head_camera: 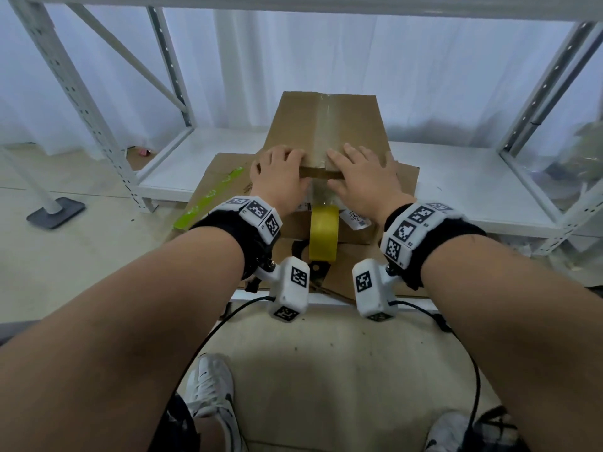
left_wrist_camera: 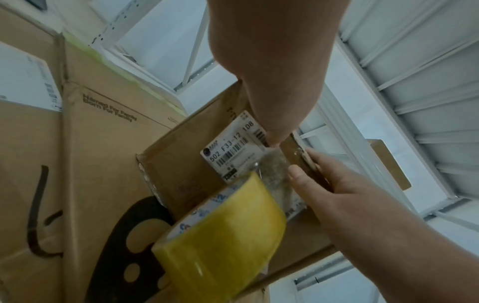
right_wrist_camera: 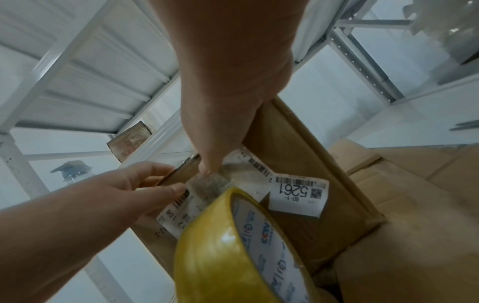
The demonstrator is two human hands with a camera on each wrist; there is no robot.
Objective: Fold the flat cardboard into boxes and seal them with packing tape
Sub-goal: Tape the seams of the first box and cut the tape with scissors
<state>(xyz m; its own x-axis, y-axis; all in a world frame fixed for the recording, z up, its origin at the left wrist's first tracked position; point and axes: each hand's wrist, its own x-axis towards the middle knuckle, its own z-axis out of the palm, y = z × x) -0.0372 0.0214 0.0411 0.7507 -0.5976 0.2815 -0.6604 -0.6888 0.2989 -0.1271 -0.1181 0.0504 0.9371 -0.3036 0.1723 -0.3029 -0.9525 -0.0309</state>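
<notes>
A brown cardboard box (head_camera: 293,125) stands folded on flat cardboard, with clear tape (head_camera: 321,125) along its top seam. My left hand (head_camera: 280,171) and right hand (head_camera: 359,171) lie side by side on the box's near top edge. Their fingers rest on top and the thumbs press the tape end against the front face. In the left wrist view the right hand's thumb (left_wrist_camera: 298,174) sits beside a white label (left_wrist_camera: 230,151). A yellow tape roll (head_camera: 323,233) hangs from the strip down the front, untouched; it fills the foreground in both wrist views (left_wrist_camera: 220,235) (right_wrist_camera: 212,246).
Flat cardboard sheets (head_camera: 222,177), one with a green tape strip (head_camera: 208,200), lie under the box on a low white shelf (head_camera: 456,177). Shelf uprights (head_camera: 81,102) stand at both sides. A black foot plate (head_camera: 55,212) sits on the floor to the left. Cables and my shoe (head_camera: 212,386) are below.
</notes>
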